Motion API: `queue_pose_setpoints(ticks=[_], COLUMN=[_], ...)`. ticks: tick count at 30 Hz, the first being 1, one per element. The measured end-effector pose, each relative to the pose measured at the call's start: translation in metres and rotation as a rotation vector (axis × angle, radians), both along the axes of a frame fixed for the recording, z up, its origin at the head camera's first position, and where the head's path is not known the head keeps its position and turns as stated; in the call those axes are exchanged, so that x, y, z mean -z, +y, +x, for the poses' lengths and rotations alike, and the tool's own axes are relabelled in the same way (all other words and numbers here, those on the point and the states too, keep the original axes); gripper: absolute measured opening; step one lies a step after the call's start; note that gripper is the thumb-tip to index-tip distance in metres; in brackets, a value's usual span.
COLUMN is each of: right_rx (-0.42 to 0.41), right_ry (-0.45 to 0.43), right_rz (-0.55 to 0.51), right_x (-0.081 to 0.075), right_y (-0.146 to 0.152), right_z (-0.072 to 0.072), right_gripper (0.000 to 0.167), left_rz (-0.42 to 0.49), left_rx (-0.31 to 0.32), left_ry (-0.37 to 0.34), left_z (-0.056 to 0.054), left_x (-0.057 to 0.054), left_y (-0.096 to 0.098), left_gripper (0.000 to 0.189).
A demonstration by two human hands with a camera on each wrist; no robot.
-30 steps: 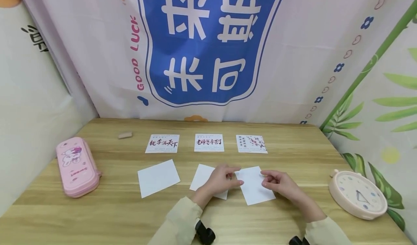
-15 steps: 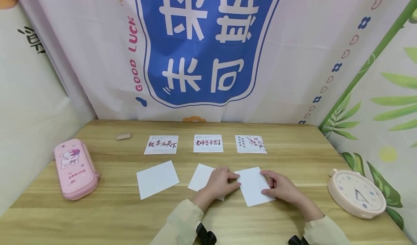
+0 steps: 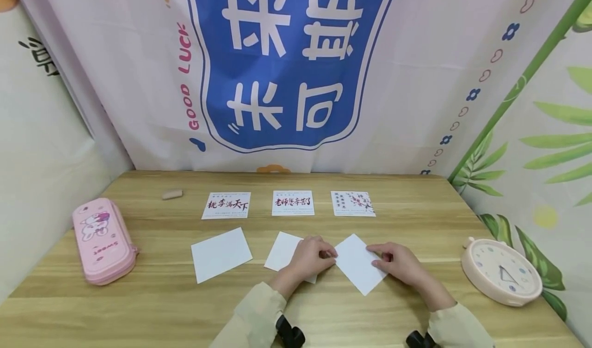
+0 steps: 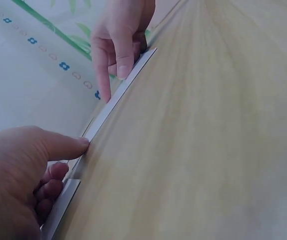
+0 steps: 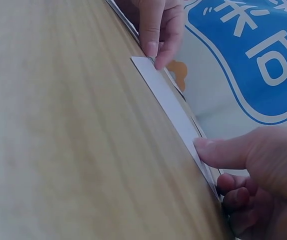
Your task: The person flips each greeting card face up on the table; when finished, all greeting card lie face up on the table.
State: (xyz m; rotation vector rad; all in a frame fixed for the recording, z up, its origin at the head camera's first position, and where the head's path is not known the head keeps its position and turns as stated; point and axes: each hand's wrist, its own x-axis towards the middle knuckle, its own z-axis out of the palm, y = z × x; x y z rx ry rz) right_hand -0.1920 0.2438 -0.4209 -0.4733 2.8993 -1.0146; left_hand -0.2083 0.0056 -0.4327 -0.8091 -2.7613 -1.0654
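Note:
In the head view, a blank white card [image 3: 358, 267] lies turned cornerwise on the wooden table between both hands. My left hand [image 3: 309, 258] is at its left corner, thumb and index fingertips touching the card's edge. From the other side, my right hand [image 3: 398, 261] puts a straight index finger and the thumb on its right edge. A second blank card [image 3: 280, 250] is partly covered by the left hand. Farther left lies a third blank card [image 3: 222, 255]. In the right wrist view, the right thumb rests on the card [image 5: 171, 105].
Behind lies a row of printed cards: a left one [image 3: 226, 205], a middle one [image 3: 293, 203] and a right one [image 3: 353, 204]. A pink pencil case [image 3: 102, 240] stands left, a small beige block [image 3: 172, 194] back left, a round clock [image 3: 501, 271] right.
The right white card has been turned on the table, so a corner now points toward the person. Both hands have closed in on its edges; the view has shifted slightly.

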Motion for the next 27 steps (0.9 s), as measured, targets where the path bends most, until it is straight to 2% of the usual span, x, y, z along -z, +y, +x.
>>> queue_pose_setpoints(ticks=[5,9,11,14,19,22,27], right_rx=[-0.013,-0.037,-0.065,-0.086,-0.048,-0.025,0.007], right_ry=[0.021,0.031,0.036,0.024,-0.056,-0.071,-0.038], right_rz=[0.018,0.017,0.016,0.061,0.164,0.175,0.155], right_x=[-0.0002,-0.0007,-0.0014,-0.0037,-0.0080,-0.0089,-0.0074], right_y=[0.0000,0.0009,0.0023,0.0034,0.0013,0.0008,0.0035], right_z=[-0.0004,-0.0003,0.0005,0.0023,0.0056,0.0067,0.0048], right_gripper=[0.028,0.029,0.033,0.048,0.072,0.072,0.060], left_rz=[-0.091,-0.139,-0.136,-0.116,-0.091,-0.078,-0.066], left_rx=[0.011,0.006,-0.011,-0.041,-0.055,-0.050,-0.037], left_ry=[0.014,0.025,0.020,0.002,0.001,0.012,0.042], left_z=[0.0007,0.0019,0.0023,0.0030,0.0037,0.0042,0.0047], left_x=[-0.0020,-0.0029,-0.0034,-0.0045,-0.0047,-0.0047,-0.0052], left_y=[0.0003,0.0001,0.0009,0.0024,0.0022,0.0017,0.0008], left_gripper=[0.030,0.028,0.027,0.026,0.025,0.024,0.014])
